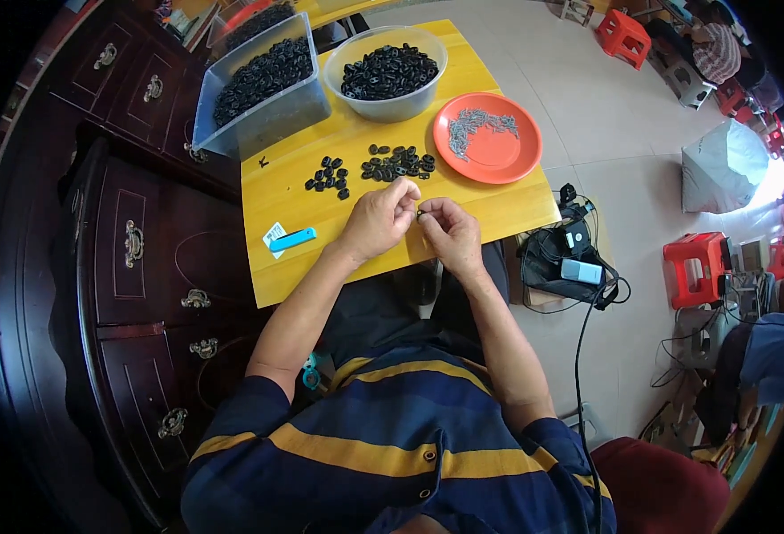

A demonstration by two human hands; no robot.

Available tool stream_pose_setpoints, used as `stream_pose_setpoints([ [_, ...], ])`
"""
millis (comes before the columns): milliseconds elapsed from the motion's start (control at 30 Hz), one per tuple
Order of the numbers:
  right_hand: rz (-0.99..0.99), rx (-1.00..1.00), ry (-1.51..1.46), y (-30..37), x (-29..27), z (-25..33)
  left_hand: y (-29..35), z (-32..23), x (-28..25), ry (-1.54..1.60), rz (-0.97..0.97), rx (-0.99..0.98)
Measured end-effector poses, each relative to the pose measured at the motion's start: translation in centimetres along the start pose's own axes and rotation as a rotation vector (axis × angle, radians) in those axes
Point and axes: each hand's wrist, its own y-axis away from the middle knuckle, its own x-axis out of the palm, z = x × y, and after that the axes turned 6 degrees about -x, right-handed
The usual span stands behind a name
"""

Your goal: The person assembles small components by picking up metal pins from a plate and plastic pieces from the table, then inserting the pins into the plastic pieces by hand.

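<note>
My left hand [379,221] and my right hand [452,235] meet over the front edge of the yellow table [356,278]. A small black part [420,214] shows at the fingertips of my right hand, pinched between thumb and forefinger. My left thumb and fingers are pressed together beside it; whatever they hold is hidden. Just beyond my hands lies a loose pile of small black oval parts [396,164], with a smaller group [328,176] to its left. An orange-red plate [497,165] at the right bears many small grey metal pieces [472,125], too fine to name.
A clear rectangular bin [272,125] and a round translucent tub [387,109], both full of black parts, stand at the back. A blue tool [293,239] lies at the left. Dark drawers [134,240] flank the table; cables and a small device [581,271] sit at right.
</note>
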Motion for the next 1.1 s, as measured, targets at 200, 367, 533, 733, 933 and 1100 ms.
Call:
stream_pose_setpoints([
  [200,-0.003,-0.037,-0.003,0.1,0.3,0.0,-0.2,-0.1,0.1,0.063,0.014,-0.036],
  [367,-0.038,-0.112,0.113,0.2,0.5,0.4,-0.2,0.2,0.5,0.121,0.008,-0.105],
  [533,-0.024,-0.102,0.098,0.0,0.4,0.3,-0.1,0.4,0.6,0.254,0.046,-0.201],
  [733,0.014,0.01,-0.067,-0.1,0.0,0.5,0.1,1.8,0.1,0.464,0.126,-0.241],
  [933,-0.041,0.04,-0.285,-0.2,-0.2,0.1,-0.4,3.1,-0.5,0.387,-0.059,-0.218],
  [1100,-0.043,0.077,-0.401,-0.3,-0.3,0.1,0.3,4.0,-0.9,-0.025,-0.184,-0.183],
])
